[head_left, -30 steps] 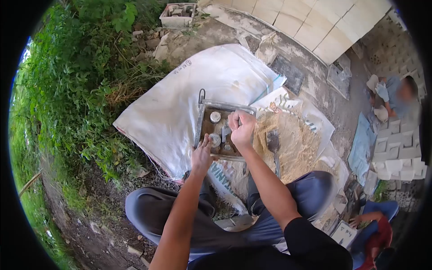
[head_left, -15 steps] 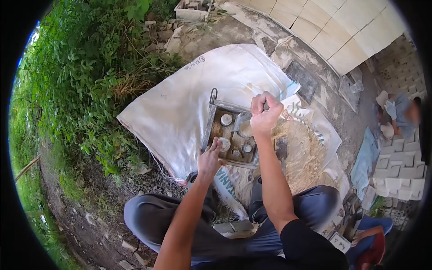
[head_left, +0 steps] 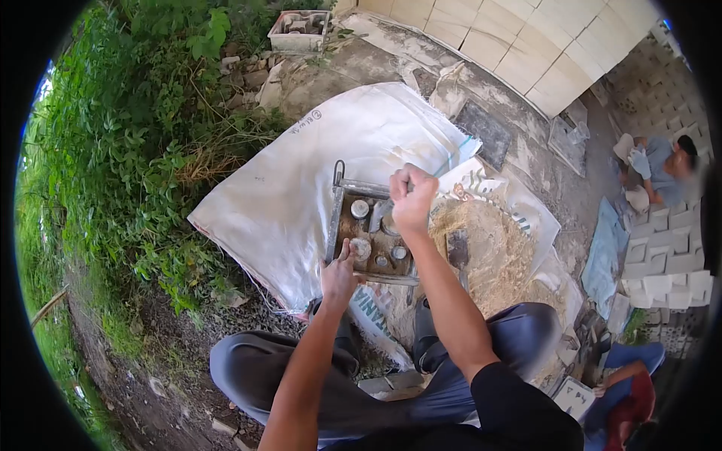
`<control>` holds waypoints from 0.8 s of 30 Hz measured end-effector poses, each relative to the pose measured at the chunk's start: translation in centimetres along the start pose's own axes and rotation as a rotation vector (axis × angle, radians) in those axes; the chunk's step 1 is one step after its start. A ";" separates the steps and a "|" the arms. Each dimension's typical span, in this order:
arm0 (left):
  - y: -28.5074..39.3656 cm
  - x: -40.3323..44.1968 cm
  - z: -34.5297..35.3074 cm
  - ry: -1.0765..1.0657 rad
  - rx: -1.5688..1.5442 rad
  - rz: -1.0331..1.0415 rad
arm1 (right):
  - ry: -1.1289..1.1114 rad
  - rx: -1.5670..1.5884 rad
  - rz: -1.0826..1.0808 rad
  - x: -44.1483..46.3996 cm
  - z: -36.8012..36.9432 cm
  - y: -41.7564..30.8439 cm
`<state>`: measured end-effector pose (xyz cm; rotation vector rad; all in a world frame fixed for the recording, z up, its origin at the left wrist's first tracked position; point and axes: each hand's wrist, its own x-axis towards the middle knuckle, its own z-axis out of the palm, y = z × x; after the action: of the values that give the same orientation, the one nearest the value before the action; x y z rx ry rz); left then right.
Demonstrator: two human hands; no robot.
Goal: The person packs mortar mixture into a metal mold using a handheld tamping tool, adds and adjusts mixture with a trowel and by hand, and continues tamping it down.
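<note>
Grey box [head_left: 334, 225], round pieces [head_left: 360, 209] inside

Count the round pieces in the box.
5 visible: top-left piece, piece by the left hand, small bottom piece, another small piece right of it, piece partly behind the right hand. More may be hidden.

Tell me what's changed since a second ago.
The right hand, in a fist, has shifted forward to the far right of the box, uncovering a round piece inside. Whether the fist holds anything is hidden. The left hand stays at the box's left side, and the trowel still lies on the sand.
</note>
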<state>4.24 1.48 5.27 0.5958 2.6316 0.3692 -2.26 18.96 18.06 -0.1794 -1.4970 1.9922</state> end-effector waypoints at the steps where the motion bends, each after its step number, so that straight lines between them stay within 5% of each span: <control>1: -0.2 0.1 0.2 0.001 -0.004 -0.009 | 0.004 0.013 -0.028 -0.4 0.0 -1.6; 10: -0.5 1.4 -1.2 0.105 -0.006 0.042 | 0.022 0.099 -0.028 -2.2 -1.5 -1.7; 13: -0.1 5.2 -2.4 0.416 -0.267 0.225 | 0.055 0.199 0.059 -2.8 -2.5 0.5; 16: 0.7 7.5 -2.1 0.571 -0.171 0.271 | 0.048 0.335 0.066 -2.7 -3.3 1.4; 19: 0.4 8.5 -1.3 0.565 -0.154 0.280 | 0.206 0.180 -0.059 -3.9 -2.8 2.8; 24: -1.4 9.2 -0.4 0.501 -0.196 0.326 | 0.356 0.148 0.132 -3.8 -1.8 4.3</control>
<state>-3.96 4.45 2.08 0.9730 2.9036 0.9760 -0.12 17.63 12.55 -0.5514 -1.1337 2.0352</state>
